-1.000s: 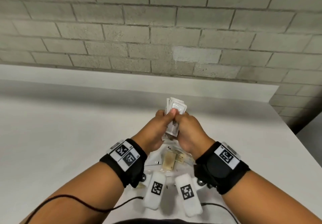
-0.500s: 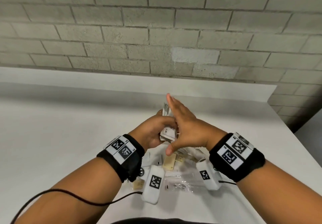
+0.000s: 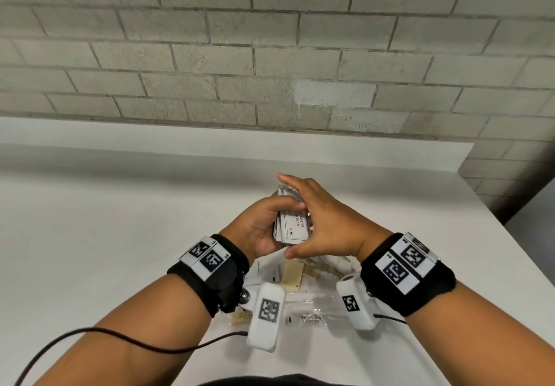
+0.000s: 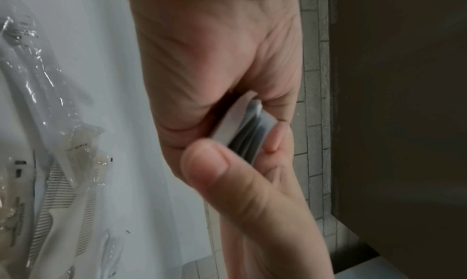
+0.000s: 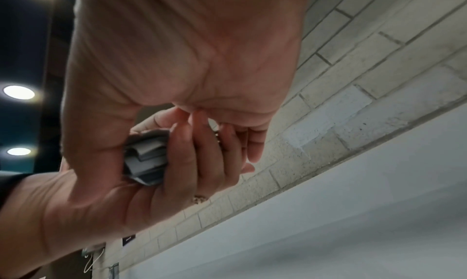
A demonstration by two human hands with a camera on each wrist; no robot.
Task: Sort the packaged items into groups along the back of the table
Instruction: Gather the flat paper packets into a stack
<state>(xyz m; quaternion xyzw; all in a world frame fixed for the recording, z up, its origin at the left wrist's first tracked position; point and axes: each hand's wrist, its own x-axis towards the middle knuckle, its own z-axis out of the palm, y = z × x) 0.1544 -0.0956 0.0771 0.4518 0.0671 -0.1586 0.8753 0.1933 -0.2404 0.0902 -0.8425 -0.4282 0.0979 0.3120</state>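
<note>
The left hand [image 3: 264, 226] grips a stack of white packets [image 3: 292, 226] upright above the table's [image 3: 120, 220] middle. The right hand [image 3: 327, 226], fingers straight, lies flat against its right face, probably squaring it. The bare back edge is straight ahead.

Right hand [image 3: 324, 220] opened from its two-handed clasp on the stack of sachets [image 3: 292, 223], fingers now straight along the stack's side, left hand [image 3: 264, 226] alone gripping it, printed face newly exposed
</note>
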